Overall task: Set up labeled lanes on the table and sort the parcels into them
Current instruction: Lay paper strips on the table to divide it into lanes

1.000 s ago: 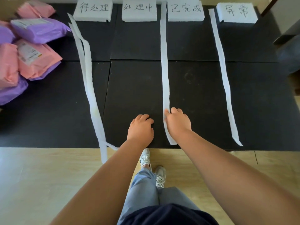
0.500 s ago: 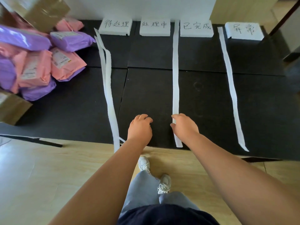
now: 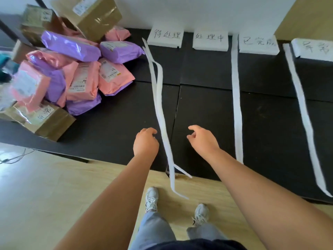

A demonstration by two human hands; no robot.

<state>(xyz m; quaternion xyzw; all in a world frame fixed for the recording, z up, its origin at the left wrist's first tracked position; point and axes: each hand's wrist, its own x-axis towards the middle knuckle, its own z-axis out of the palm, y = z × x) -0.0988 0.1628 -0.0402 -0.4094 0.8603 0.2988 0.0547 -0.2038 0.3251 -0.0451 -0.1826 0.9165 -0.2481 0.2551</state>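
The left hand (image 3: 146,141) and right hand (image 3: 201,139), empty and loosely curled, flank the twisted paper strip (image 3: 160,98), seemingly to straighten it.

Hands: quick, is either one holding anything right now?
Left hand: open, fingers loosely curled, holding nothing.
Right hand: open, fingers loosely curled, holding nothing.

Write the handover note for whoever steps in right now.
Left hand: empty, fingers loosely curled, beside the doubled left strip.
Right hand: empty, over the mat.
Done: four label cards at the far edge; middle strip and right strip laid.
Left: probably separate the doubled strip; no parcels sorted, all piled at the far left.
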